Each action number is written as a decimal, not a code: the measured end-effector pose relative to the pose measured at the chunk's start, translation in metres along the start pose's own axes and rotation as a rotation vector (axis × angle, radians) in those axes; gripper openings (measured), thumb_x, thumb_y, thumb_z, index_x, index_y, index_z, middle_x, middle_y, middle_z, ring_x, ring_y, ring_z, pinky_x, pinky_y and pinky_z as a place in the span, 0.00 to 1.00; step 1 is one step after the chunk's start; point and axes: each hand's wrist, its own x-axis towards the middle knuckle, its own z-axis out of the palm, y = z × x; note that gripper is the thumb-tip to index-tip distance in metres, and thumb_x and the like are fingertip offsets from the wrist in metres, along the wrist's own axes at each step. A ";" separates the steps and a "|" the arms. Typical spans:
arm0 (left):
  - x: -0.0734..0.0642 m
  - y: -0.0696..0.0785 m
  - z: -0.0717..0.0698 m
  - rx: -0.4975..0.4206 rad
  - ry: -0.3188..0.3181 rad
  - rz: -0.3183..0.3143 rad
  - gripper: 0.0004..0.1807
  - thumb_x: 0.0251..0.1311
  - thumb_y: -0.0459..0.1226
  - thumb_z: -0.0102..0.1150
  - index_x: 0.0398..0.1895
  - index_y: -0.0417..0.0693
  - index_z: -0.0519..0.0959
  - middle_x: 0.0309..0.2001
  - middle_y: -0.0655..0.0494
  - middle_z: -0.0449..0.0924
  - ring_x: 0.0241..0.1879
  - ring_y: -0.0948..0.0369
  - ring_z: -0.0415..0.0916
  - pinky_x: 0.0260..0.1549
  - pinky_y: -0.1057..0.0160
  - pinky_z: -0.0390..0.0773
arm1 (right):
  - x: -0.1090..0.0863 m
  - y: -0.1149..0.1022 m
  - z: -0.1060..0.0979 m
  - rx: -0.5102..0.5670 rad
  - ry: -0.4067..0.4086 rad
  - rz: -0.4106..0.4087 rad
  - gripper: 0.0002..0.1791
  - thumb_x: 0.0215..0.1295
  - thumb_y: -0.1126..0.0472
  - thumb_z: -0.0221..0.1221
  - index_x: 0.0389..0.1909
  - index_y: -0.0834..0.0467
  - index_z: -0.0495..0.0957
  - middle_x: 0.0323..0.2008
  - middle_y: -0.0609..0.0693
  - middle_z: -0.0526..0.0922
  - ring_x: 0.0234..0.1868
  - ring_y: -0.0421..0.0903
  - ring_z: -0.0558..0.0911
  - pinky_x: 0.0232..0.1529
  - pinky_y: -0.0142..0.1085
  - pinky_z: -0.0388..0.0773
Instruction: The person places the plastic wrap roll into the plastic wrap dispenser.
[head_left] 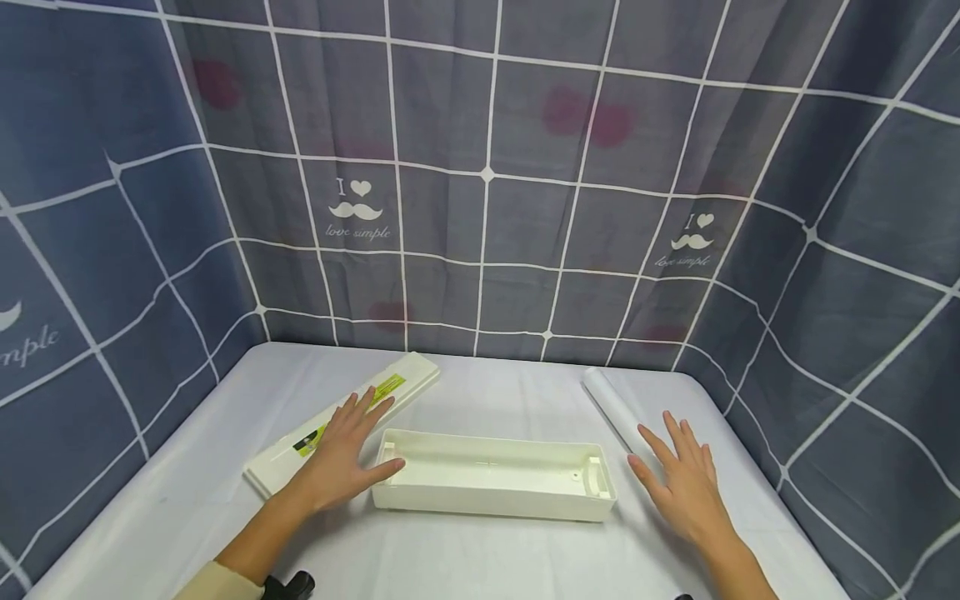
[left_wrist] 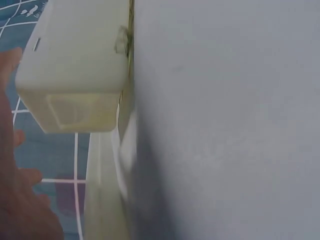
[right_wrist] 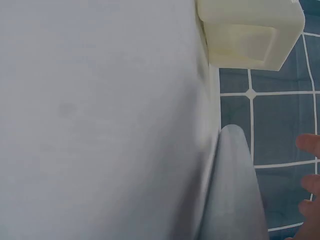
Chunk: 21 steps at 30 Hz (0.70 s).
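A long cream plastic box [head_left: 491,498] lies open-topped at the middle of the table, with its hollow inside showing. My left hand [head_left: 337,462], fingers spread, hovers by the box's left end and partly covers a long cream lid [head_left: 412,379] with a green label. The left wrist view shows the box's end [left_wrist: 75,60] apart from the fingers. To the right of the box, a white roll [head_left: 611,404] lies slanted. My right hand [head_left: 686,492] is near the roll's close end, fingers spread, holding nothing. The roll [right_wrist: 232,185] also shows below the box in the right wrist view.
A white cloth covers the table [head_left: 480,558]. Dark blue-grey checked curtains [head_left: 442,208] with white lines stand close behind and on both sides. A black strap [head_left: 288,586] is at my left wrist.
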 end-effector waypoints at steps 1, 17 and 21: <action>-0.001 0.001 0.001 -0.018 -0.004 -0.007 0.50 0.58 0.63 0.66 0.81 0.61 0.58 0.82 0.43 0.50 0.80 0.34 0.43 0.70 0.23 0.52 | -0.002 0.001 0.000 0.007 0.007 0.007 0.30 0.74 0.44 0.57 0.70 0.55 0.73 0.80 0.65 0.54 0.82 0.64 0.44 0.77 0.71 0.33; -0.013 0.017 0.010 -0.334 -0.066 -0.126 0.53 0.55 0.55 0.74 0.79 0.48 0.58 0.77 0.42 0.59 0.76 0.39 0.57 0.69 0.31 0.63 | -0.017 0.010 -0.014 0.104 0.000 0.239 0.35 0.69 0.44 0.63 0.68 0.62 0.72 0.73 0.75 0.59 0.74 0.80 0.54 0.61 0.80 0.56; -0.015 0.019 0.012 -0.429 -0.111 -0.177 0.56 0.50 0.51 0.79 0.80 0.49 0.57 0.76 0.43 0.60 0.72 0.43 0.64 0.70 0.43 0.69 | -0.020 0.014 -0.018 0.114 -0.019 0.308 0.38 0.67 0.42 0.65 0.68 0.63 0.72 0.73 0.75 0.60 0.72 0.80 0.58 0.62 0.78 0.58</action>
